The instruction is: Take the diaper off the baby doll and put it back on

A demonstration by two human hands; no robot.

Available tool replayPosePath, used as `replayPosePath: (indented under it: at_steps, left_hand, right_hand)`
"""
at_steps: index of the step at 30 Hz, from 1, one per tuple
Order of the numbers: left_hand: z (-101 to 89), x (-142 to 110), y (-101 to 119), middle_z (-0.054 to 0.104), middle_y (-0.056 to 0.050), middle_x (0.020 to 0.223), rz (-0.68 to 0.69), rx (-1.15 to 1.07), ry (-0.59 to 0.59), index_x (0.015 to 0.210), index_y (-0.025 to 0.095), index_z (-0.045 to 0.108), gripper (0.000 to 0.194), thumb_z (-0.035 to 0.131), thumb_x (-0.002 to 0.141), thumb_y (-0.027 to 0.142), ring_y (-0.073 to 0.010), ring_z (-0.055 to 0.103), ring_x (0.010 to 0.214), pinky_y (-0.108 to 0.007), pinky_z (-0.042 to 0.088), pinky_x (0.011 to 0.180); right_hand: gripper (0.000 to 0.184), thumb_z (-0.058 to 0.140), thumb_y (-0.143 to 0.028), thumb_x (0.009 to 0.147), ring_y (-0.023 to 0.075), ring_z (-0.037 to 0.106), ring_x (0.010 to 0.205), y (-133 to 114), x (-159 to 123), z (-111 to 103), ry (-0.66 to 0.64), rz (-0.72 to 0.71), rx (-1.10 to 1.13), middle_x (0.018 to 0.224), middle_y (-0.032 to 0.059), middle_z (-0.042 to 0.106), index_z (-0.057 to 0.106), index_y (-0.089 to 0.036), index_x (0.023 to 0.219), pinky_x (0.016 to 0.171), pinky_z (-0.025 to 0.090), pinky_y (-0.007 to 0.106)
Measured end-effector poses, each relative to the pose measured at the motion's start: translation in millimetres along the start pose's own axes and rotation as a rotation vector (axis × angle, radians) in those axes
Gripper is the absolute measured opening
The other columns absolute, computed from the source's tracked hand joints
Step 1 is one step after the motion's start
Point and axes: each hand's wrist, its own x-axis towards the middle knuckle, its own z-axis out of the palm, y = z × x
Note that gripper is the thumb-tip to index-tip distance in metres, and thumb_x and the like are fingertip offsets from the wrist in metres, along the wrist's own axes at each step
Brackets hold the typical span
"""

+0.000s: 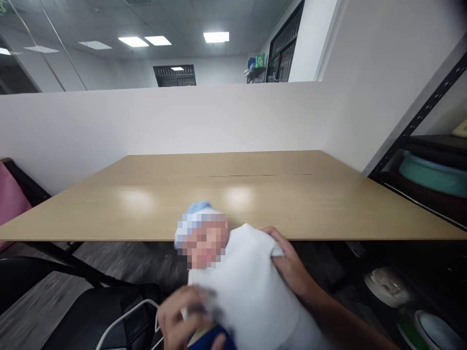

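A small baby-shaped figure (204, 243) in a light blue and white cap lies before me at the table's near edge, its face pixelated. A white cloth (251, 287) covers its body. My right hand (290, 265) is closed on the right edge of this white cloth, thumb on the near side. Lower down, my left hand (186, 316) has curled fingers beside the cloth's left side, blurred by motion; what lies between them is unclear. Some dark blue fabric (215, 338) shows under that hand.
A wooden table (233, 194) stretches ahead to a white partition (219, 121). A black chair (98, 316) stands at left, with a white cable (126, 316) near it. Right, a black shelf (434, 141) holds a teal basin (434, 172); bowl-like items sit lower. Something pink (12, 199) is far left.
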Motion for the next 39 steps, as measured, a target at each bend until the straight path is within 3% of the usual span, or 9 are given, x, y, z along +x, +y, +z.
replayPosePath:
  at_steps: [3, 6, 9, 13, 16, 21, 27, 33, 39]
  left_hand:
    - [12.6, 10.8, -43.5, 0.065, -0.016, 0.146, -0.200, -0.035, 0.185, 0.145, 0.030, 0.043, 0.067, 0.082, 0.091, 0.033, -0.0351, 0.069, 0.135, -0.054, 0.063, 0.106]
    - [30.8, 43.8, -75.0, 0.069, -0.013, 0.137, -0.368, -0.202, -0.012, 0.149, 0.026, 0.034, 0.069, 0.077, 0.097, 0.040, -0.0277, 0.077, 0.120, -0.040, 0.064, 0.098]
    - [37.1, 84.5, -96.0, 0.074, -0.007, 0.130, -0.478, -0.306, -0.220, 0.148, 0.026, 0.040, 0.064, 0.075, 0.096, 0.040, -0.0259, 0.078, 0.111, -0.037, 0.060, 0.095]
    - [35.5, 121.6, -115.1, 0.076, -0.009, 0.137, -0.454, -0.298, -0.321, 0.140, 0.024, 0.055, 0.050, 0.071, 0.097, 0.043, -0.0308, 0.075, 0.119, -0.037, 0.055, 0.098]
    - [38.0, 130.6, -125.6, 0.078, -0.010, 0.136, -0.426, -0.275, -0.362, 0.144, 0.023, 0.055, 0.053, 0.068, 0.099, 0.046, -0.0318, 0.076, 0.117, -0.037, 0.054, 0.094]
    - [46.4, 125.6, -148.7, 0.077, -0.012, 0.135, -0.352, -0.104, -0.422, 0.143, 0.022, 0.057, 0.055, 0.066, 0.100, 0.056, -0.0355, 0.073, 0.120, -0.041, 0.053, 0.093]
    - [56.1, 127.9, -189.3, 0.078, -0.012, 0.106, -0.236, 0.169, -0.456, 0.119, 0.020, 0.065, 0.052, 0.061, 0.103, 0.069, -0.0350, 0.072, 0.103, -0.040, 0.052, 0.083]
    - [81.2, 160.2, -239.6, 0.078, -0.012, 0.099, -0.160, 0.299, -0.385, 0.109, 0.020, 0.066, 0.060, 0.057, 0.101, 0.079, -0.0334, 0.072, 0.094, -0.040, 0.051, 0.080]
    - [112.1, 208.7, -297.2, 0.077, -0.011, 0.097, -0.137, 0.221, -0.320, 0.104, 0.021, 0.066, 0.068, 0.056, 0.095, 0.088, -0.0317, 0.073, 0.091, -0.039, 0.050, 0.078]
  right_hand:
    - [0.041, 0.058, -0.035, 0.079, 0.0235, 0.068, 0.096, -0.4, 9.7, -19.4, 0.166, 0.062, 0.042, 0.109, 0.0034, 0.074, 0.062, -0.025, 0.118, 0.080, 0.055, 0.029]
    - [0.043, 0.058, -0.040, 0.081, 0.0224, 0.068, 0.088, 4.3, 27.1, -33.1, 0.226, 0.083, 0.026, 0.110, 0.0039, 0.075, 0.061, -0.025, 0.122, 0.075, 0.055, 0.029]
    - [0.034, 0.060, -0.041, 0.085, 0.0215, 0.066, 0.083, 12.7, 46.1, -56.1, 0.204, 0.016, -0.176, 0.100, 0.0030, 0.074, 0.061, -0.024, 0.114, 0.073, 0.052, 0.029]
    - [0.030, 0.067, -0.039, 0.088, 0.0258, 0.070, 0.096, 19.2, 62.7, -101.6, 0.123, -0.116, -0.754, 0.109, 0.0062, 0.078, 0.070, -0.023, 0.113, 0.083, 0.050, 0.033]
    - [0.030, 0.063, -0.037, 0.096, 0.0281, 0.072, 0.109, 22.6, 66.4, -125.2, 0.030, -0.180, -0.968, 0.119, 0.0082, 0.079, 0.074, -0.023, 0.120, 0.091, 0.051, 0.036]
    - [0.035, 0.059, -0.051, 0.106, 0.0304, 0.073, 0.110, 40.7, 66.0, -137.0, -0.006, -0.223, -1.055, 0.123, 0.0096, 0.079, 0.073, -0.025, 0.126, 0.093, 0.053, 0.041]
    - [0.041, 0.059, -0.063, 0.107, 0.0317, 0.074, 0.105, 69.0, 81.0, -144.6, 0.029, -0.201, -1.082, 0.118, 0.0081, 0.080, 0.071, -0.027, 0.121, 0.089, 0.055, 0.042]
    - [0.043, 0.056, -0.062, 0.107, 0.0324, 0.074, 0.109, 87.2, 140.1, -150.2, -0.013, -0.240, -1.015, 0.120, 0.0102, 0.078, 0.070, -0.026, 0.127, 0.093, 0.057, 0.043]
    - [0.043, 0.056, -0.062, 0.107, 0.0307, 0.074, 0.104, 99.7, 215.0, -164.0, -0.053, -0.250, -1.004, 0.119, 0.0100, 0.079, 0.069, -0.025, 0.126, 0.089, 0.057, 0.041]
